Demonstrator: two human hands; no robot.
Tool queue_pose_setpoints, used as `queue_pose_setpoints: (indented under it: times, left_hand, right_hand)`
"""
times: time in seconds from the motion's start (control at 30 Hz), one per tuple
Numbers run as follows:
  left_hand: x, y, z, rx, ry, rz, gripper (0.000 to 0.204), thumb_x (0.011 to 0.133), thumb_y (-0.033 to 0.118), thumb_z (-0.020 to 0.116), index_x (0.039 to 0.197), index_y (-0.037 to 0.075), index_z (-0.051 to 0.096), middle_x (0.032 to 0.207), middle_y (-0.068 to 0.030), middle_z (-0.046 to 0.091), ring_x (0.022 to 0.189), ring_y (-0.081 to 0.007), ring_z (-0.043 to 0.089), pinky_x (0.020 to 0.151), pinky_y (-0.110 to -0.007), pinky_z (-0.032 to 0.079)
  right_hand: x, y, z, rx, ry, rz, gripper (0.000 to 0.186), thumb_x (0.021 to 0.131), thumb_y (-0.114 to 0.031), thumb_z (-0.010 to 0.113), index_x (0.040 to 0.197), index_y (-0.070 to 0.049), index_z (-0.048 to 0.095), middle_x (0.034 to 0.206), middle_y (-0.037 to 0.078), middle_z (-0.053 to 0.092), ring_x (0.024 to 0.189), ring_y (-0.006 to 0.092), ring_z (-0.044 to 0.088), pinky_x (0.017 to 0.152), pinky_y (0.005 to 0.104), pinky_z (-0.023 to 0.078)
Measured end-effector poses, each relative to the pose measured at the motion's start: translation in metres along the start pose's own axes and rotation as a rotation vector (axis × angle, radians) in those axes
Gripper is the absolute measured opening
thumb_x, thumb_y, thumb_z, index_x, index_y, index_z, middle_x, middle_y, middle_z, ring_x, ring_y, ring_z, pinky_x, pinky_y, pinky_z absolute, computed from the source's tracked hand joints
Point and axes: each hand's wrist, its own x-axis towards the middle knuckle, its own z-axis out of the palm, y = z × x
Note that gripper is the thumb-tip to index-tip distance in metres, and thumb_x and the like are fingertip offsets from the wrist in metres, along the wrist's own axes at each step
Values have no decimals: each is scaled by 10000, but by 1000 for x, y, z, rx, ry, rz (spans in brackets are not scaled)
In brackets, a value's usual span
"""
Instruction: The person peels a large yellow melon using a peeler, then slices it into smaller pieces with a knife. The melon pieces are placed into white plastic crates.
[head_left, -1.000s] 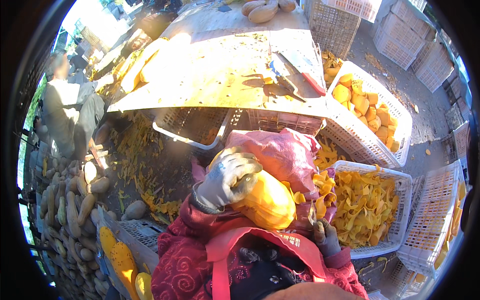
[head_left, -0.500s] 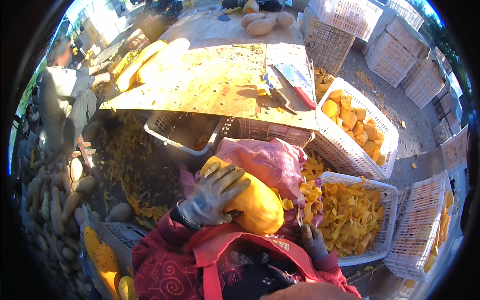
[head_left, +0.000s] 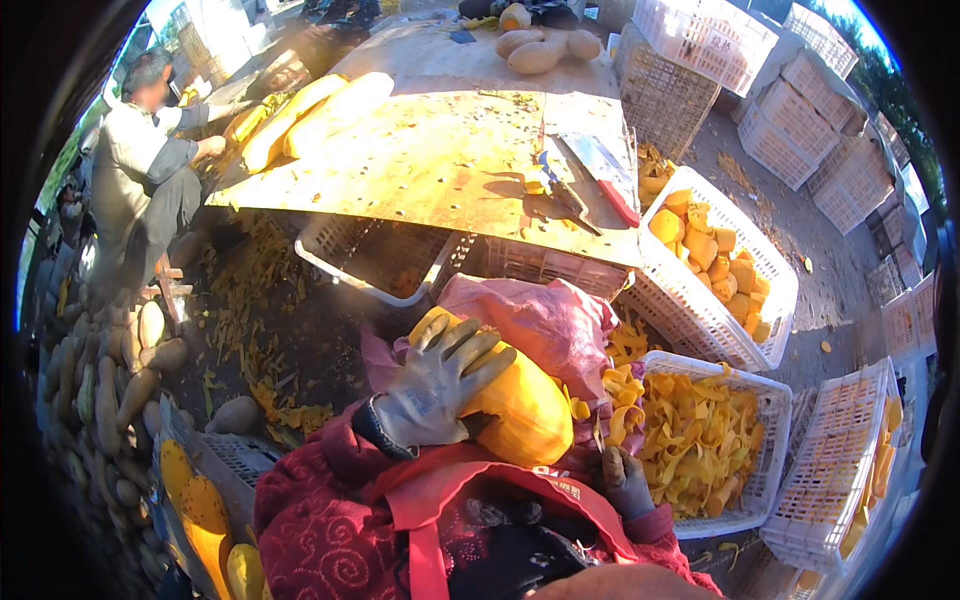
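Note:
A peeled orange squash (head_left: 535, 415) lies across my lap, pointing down to the right. My left hand (head_left: 430, 385), in a pale, stained glove, is spread over its upper left end and holds it. At the squash's lower right side, my right hand (head_left: 626, 482) is closed, also gloved. A thin, narrow edge of what looks like a peeler (head_left: 599, 437) shows above its fingers; the rest is hidden. Curled strips of peel (head_left: 622, 400) hang close by over a pink sack (head_left: 525, 318). To the right, a white crate (head_left: 775, 440) is heaped with peel.
A wooden table (head_left: 420, 170) ahead bears whole squashes (head_left: 320, 115), a red-handled cleaver (head_left: 600, 175) and a smaller tool (head_left: 568, 195). Squash chunks fill another crate (head_left: 690, 340). Unpeeled squashes (head_left: 110, 410) pile up at left, where a person (head_left: 150, 160) sits.
The view has shifted slightly. Both my hands and the squash keep nearly the same places relative to each other. The person at the left has raised their head a little.

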Motion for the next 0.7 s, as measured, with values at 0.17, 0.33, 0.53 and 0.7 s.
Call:
queue_pose_setpoints:
  times: [0.17,0.33,0.53,0.7]
  left_hand:
    - [7,11,3,112,45,-61,868,542,221,751,1362,104,489,1337,-132,479,1305,-369,401,1111,-578,221]
    - [6,15,5,139,44,-105,883,550,213,732,1386,107,467,1354,-137,464,1322,-369,379,1125,-579,197]
    - [5,17,13,192,82,-119,873,577,220,707,1403,109,447,1361,-134,466,1326,-368,379,1126,-578,181]
    - [8,17,12,223,53,-124,873,581,237,701,1405,104,446,1361,-133,468,1325,-366,384,1123,-567,188]
  right_hand:
    - [-2,-20,2,15,9,9,355,1004,-336,507,956,-3,622,787,6,578,733,104,500,664,285,453]
    - [6,-9,2,12,-15,-59,385,1003,-397,485,897,-49,610,717,-13,551,641,92,477,570,268,409]
    - [4,-18,-3,-33,-51,-42,419,1014,-392,468,958,-12,633,809,41,615,735,136,540,682,300,472]
    - [5,-15,-2,-36,-27,-85,435,1004,-423,471,947,-22,631,799,35,610,705,142,533,656,304,466]
